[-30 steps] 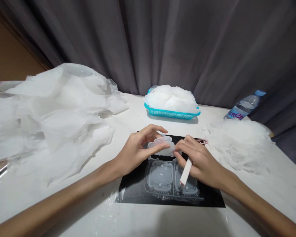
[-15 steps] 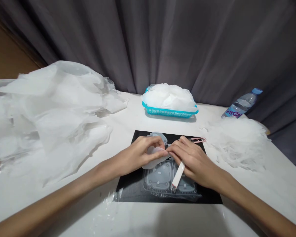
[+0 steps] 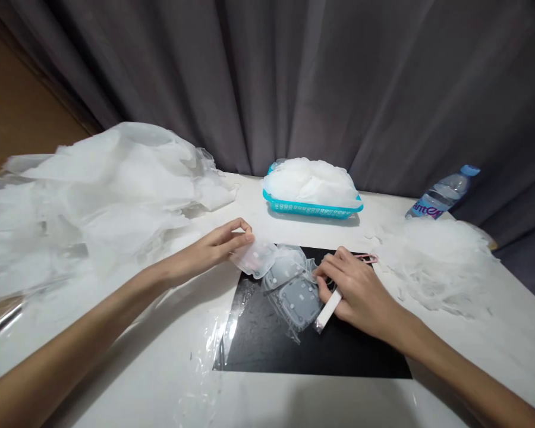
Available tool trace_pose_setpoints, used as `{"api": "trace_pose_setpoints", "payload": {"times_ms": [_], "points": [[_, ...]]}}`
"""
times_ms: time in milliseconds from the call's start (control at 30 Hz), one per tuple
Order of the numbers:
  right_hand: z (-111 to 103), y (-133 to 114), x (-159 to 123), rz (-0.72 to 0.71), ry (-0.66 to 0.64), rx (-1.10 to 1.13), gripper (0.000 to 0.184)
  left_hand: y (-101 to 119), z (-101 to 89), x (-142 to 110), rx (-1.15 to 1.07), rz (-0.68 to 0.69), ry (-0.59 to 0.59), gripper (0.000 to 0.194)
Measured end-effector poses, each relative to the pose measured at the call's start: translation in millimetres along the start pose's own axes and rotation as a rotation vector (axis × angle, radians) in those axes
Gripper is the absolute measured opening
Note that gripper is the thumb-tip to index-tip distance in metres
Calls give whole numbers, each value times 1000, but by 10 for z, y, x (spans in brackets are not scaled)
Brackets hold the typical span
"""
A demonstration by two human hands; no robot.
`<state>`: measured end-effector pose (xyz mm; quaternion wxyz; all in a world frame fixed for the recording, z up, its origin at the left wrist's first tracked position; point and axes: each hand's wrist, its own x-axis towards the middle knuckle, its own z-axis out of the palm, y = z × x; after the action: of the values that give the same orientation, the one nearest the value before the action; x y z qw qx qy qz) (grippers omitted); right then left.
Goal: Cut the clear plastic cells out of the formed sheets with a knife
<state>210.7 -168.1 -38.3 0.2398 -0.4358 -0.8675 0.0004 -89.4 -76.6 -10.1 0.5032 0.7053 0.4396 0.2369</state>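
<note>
My left hand (image 3: pixel 218 245) pinches a small clear plastic piece (image 3: pixel 254 257) and holds it just off the upper left corner of the black mat (image 3: pixel 294 348). My right hand (image 3: pixel 354 291) rests on the mat with its fingers closed round a white stick-like tool (image 3: pixel 327 310), its fingertips touching a clear moulded plastic sheet (image 3: pixel 294 288). That sheet lies tilted on the mat between both hands. A pink clip (image 3: pixel 365 258) sits behind my right hand.
A large heap of white plastic film (image 3: pixel 93 196) fills the table's left side. A turquoise basket (image 3: pixel 312 207) of clear pieces stands at the back. Plastic scraps (image 3: pixel 432 261) lie at the right, a water bottle (image 3: pixel 443 193) behind them. Dark curtains hang behind.
My left hand has pulled the small plastic piece away to the left, off the sheet. The moulded sheet has shifted and turned on the mat. My right hand stays on it.
</note>
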Motion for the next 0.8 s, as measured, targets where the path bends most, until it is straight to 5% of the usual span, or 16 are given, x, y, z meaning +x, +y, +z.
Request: {"api": "trace_pose_setpoints", "payload": {"times_ms": [133, 267, 467, 800], "points": [[-49, -9, 70, 90, 44, 47, 29, -16, 192, -9, -113, 0, -1, 30], [31, -64, 218, 3, 2, 203, 49, -10, 339, 26, -180, 63, -30, 37], [143, -130, 327, -74, 2, 347, 17, 137, 386, -107, -26, 156, -74, 29], [118, -156, 312, -125, 12, 243, 17, 137, 430, -245, 105, 145, -125, 27]]}}
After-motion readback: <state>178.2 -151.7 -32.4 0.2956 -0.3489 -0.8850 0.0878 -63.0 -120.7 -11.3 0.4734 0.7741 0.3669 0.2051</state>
